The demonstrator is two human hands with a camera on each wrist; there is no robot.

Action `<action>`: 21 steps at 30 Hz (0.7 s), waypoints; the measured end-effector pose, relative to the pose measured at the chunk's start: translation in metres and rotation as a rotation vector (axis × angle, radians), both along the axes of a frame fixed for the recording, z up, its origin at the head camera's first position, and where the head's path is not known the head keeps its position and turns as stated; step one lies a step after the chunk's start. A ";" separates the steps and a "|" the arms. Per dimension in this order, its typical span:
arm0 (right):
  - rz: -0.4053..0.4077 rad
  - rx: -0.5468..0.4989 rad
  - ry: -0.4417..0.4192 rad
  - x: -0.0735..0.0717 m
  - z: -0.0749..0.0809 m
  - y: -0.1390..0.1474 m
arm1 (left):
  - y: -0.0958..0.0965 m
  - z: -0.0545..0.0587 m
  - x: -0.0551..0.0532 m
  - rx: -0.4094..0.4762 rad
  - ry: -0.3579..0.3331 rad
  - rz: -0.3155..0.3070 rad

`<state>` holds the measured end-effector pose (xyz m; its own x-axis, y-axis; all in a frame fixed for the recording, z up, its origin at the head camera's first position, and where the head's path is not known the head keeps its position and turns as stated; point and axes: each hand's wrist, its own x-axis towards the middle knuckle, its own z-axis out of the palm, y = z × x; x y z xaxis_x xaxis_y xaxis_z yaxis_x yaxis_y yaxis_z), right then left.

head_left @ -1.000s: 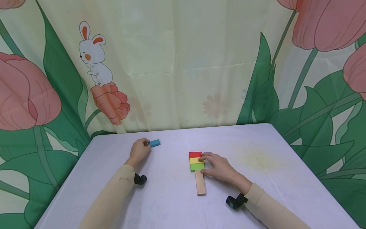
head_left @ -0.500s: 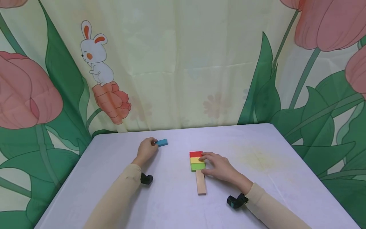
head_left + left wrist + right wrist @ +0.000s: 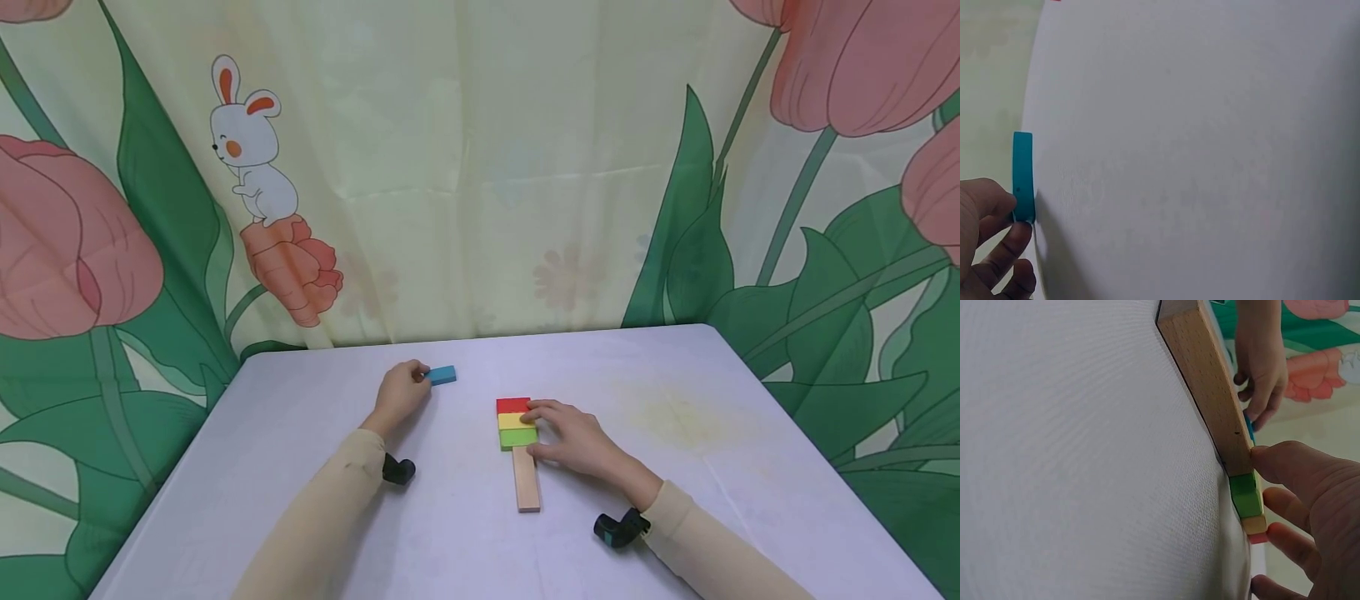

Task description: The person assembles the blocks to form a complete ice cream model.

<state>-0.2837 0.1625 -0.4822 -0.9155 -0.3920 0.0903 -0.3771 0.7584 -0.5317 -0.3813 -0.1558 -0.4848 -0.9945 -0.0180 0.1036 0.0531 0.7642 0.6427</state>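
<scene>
My left hand point(image 3: 399, 397) pinches one end of a flat blue block point(image 3: 443, 375) near the back of the table; in the left wrist view the blue block point(image 3: 1023, 165) points away from the fingertips. Right of it, red point(image 3: 511, 406), yellow point(image 3: 509, 422) and green point(image 3: 517, 438) blocks lie side by side in a stack-like row. A longer plain wooden block point(image 3: 527, 485) extends from the green one toward me. My right hand point(image 3: 576, 437) rests along the right side of this row, its thumb at the wooden block's upper end and fingertips on the yellow and red blocks.
A white cloth covers the table point(image 3: 450, 533), with a faint yellowish stain point(image 3: 682, 417) at the right. Behind the table's back edge hangs a curtain point(image 3: 480, 183) printed with tulips and a rabbit. Black wrist cameras point(image 3: 621, 528) sit on both forearms.
My left hand has carried the blue block to the right, closer to the coloured row. My right hand and the other blocks have stayed in place.
</scene>
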 end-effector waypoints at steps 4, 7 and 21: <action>-0.003 0.000 -0.001 0.000 0.000 0.000 | 0.006 -0.001 -0.002 -0.002 -0.012 -0.006; -0.007 -0.002 -0.008 0.000 -0.001 -0.002 | 0.010 -0.002 -0.003 -0.005 -0.017 -0.008; -0.023 0.012 -0.026 -0.003 -0.004 -0.002 | 0.035 -0.004 -0.001 0.090 -0.003 0.005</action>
<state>-0.2864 0.1604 -0.4861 -0.9263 -0.3718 0.0613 -0.3455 0.7732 -0.5318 -0.3819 -0.1206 -0.4890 -0.9947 -0.0322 0.0981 0.0472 0.7037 0.7089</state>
